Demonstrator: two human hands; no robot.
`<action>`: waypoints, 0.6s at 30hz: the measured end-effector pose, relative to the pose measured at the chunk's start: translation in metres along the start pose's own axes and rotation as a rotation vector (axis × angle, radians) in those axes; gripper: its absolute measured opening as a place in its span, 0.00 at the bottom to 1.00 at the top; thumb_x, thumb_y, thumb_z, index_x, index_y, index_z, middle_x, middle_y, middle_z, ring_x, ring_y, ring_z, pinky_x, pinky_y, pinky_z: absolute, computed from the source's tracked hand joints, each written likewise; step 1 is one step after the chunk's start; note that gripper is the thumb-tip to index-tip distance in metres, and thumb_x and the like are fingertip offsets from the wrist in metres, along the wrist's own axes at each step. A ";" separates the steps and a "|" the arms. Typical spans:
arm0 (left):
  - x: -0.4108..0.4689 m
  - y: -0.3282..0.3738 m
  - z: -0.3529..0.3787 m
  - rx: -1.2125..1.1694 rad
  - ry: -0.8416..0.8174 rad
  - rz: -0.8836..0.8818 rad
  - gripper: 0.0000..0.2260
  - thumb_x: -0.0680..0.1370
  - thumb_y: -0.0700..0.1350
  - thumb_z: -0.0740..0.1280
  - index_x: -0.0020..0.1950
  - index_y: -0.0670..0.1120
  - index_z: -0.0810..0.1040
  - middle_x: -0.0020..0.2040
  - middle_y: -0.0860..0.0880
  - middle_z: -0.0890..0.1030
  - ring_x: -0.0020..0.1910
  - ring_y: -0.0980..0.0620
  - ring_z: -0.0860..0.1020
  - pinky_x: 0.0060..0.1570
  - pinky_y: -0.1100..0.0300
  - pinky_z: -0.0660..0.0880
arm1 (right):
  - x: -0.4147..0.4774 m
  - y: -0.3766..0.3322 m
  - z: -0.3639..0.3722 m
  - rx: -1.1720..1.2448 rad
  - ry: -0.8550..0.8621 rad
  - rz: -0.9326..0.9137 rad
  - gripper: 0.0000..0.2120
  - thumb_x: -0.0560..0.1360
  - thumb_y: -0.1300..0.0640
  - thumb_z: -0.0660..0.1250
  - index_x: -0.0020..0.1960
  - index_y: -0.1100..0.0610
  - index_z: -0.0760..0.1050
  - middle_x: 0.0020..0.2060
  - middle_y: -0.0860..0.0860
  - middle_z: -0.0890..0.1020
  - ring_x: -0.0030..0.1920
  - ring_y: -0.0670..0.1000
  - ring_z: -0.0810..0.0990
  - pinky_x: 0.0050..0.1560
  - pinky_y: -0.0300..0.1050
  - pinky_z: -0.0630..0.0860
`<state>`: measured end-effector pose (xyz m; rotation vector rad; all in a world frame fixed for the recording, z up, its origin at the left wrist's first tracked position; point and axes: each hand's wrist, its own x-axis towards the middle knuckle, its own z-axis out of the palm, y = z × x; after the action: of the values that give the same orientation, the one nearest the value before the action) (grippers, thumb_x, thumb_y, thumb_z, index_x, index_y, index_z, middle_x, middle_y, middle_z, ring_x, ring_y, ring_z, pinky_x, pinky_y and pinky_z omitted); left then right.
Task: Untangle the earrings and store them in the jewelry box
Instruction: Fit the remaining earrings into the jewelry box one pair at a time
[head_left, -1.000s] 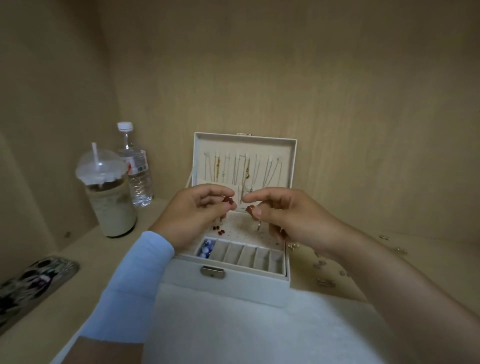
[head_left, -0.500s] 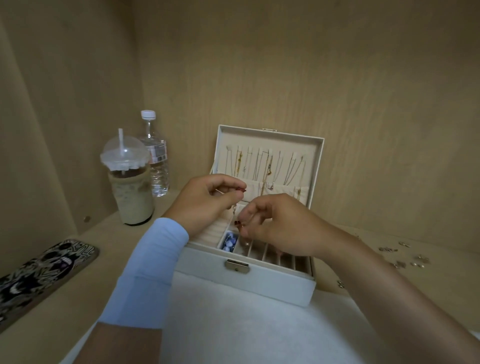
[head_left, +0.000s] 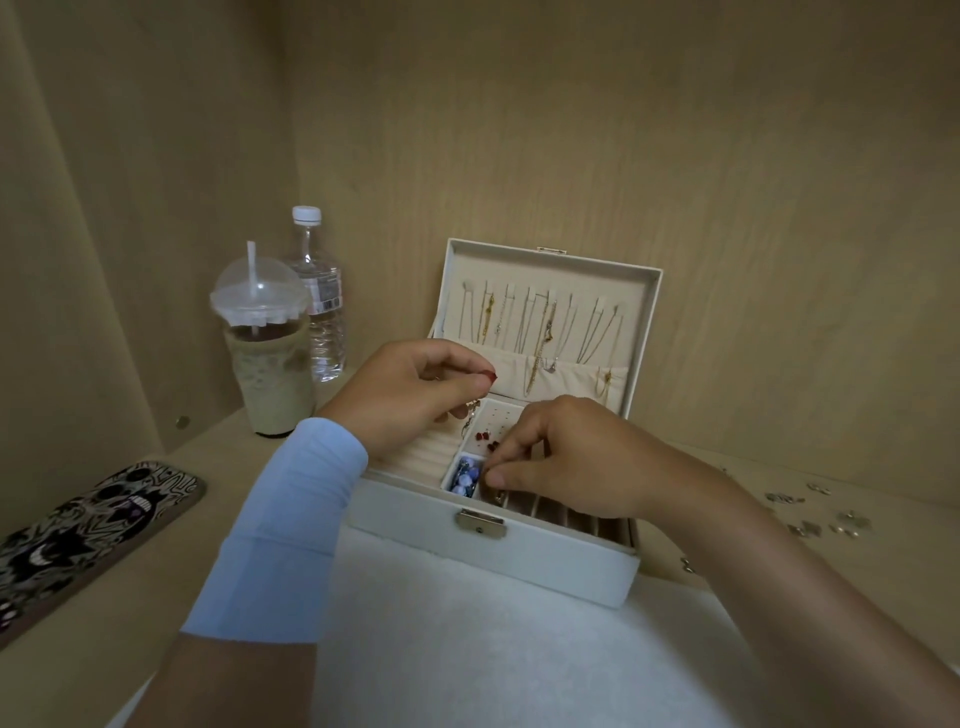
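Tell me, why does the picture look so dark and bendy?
Head view: dim, yellowish light, no glare; the wide lens bends the wooden walls at the edges; the jewelry box is fairly sharp, the tiny earrings near the hands soft.

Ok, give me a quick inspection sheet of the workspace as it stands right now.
Surface: wooden shelf with a white cloth under the box.
Job's things: jewelry box open, lid upright with necklaces hung inside; red studs in the tray; blue beads in a front compartment; loose earrings on the shelf, right.
Clutter: iced drink, water bottle, patterned phone case, all left.
Hands: left hand pinches something small above the box; right hand fingertips at the front compartments.
Cables: nothing seen.
Surroundings: plain wooden walls.
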<state>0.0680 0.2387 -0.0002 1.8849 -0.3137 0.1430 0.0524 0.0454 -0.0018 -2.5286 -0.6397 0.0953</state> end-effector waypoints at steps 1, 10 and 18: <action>-0.001 0.001 0.000 0.013 -0.002 0.006 0.05 0.76 0.42 0.72 0.50 0.49 0.84 0.47 0.47 0.86 0.42 0.52 0.83 0.51 0.53 0.80 | 0.000 0.000 0.000 -0.009 0.025 0.016 0.06 0.72 0.43 0.75 0.45 0.43 0.86 0.40 0.39 0.84 0.43 0.38 0.81 0.51 0.46 0.81; -0.003 0.002 0.003 0.053 0.005 0.003 0.05 0.76 0.43 0.71 0.51 0.49 0.84 0.46 0.49 0.86 0.40 0.53 0.82 0.49 0.57 0.80 | 0.002 0.002 0.006 -0.223 0.026 -0.013 0.12 0.76 0.39 0.67 0.44 0.44 0.85 0.39 0.43 0.84 0.42 0.43 0.81 0.46 0.51 0.80; -0.002 -0.001 0.008 0.036 -0.042 -0.057 0.04 0.74 0.44 0.73 0.48 0.47 0.83 0.37 0.51 0.85 0.36 0.57 0.81 0.39 0.66 0.75 | 0.001 0.013 -0.016 0.292 0.187 0.017 0.12 0.76 0.54 0.73 0.58 0.46 0.81 0.41 0.44 0.84 0.39 0.43 0.81 0.44 0.44 0.81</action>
<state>0.0664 0.2320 -0.0041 1.9321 -0.2874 0.0709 0.0615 0.0281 0.0057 -2.2296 -0.4904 -0.0398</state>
